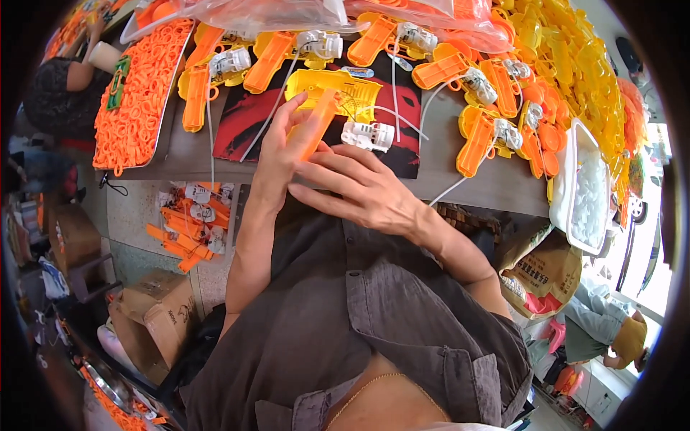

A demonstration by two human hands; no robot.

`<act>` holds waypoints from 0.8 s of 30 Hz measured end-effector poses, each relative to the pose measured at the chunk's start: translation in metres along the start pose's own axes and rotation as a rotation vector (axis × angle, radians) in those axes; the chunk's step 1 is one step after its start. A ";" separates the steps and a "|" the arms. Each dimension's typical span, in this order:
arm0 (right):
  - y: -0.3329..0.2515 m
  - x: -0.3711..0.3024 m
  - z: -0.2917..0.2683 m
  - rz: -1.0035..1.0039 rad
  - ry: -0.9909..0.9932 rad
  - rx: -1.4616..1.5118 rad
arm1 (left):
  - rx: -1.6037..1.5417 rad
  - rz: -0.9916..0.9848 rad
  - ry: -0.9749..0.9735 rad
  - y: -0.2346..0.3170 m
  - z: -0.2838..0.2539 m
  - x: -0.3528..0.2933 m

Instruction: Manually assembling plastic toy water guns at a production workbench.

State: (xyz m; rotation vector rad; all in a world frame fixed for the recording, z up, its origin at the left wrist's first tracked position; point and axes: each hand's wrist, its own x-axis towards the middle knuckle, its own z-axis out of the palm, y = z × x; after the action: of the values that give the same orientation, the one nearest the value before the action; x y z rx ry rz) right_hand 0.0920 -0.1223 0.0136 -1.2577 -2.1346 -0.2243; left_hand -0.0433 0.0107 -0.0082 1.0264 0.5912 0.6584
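My left hand (277, 151) is closed around an orange toy-gun handle (320, 122), held tilted above the table's near edge. Thin wires run from the handle's upper end toward a white plastic mechanism (367, 136), which lies just to the right. My right hand (370, 190) is below that mechanism. Its fingers are stretched out toward my left hand and the handle's lower end; whether they touch the handle I cannot tell. Behind the handle rests a yellow half shell (359, 90), hollow side up. A thin white tube (395, 115) extends to its right.
Several partly assembled orange-and-yellow toy guns (194, 97) with white mechanisms lie across the table. A tray of small orange rings (133, 115) stands left, a yellow parts pile (575, 79) right. A white bin (575, 187) holds clear pieces. Another person (596, 316) is at right.
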 end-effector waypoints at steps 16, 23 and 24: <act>0.064 -0.005 -0.017 0.818 0.125 0.333 | 1.307 0.655 0.118 -0.009 -0.012 0.017; 0.083 -0.009 0.005 0.781 0.078 -0.312 | 1.240 0.636 0.129 -0.008 -0.006 0.013; 0.080 -0.005 0.009 0.783 0.076 -0.308 | 1.210 0.620 0.136 -0.009 -0.007 0.012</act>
State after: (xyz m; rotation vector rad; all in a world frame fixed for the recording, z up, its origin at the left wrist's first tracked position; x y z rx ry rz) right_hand 0.1566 -0.0797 -0.0104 -2.1158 -1.4308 -0.2541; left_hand -0.0382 0.0202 -0.0206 2.3689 0.8104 0.9227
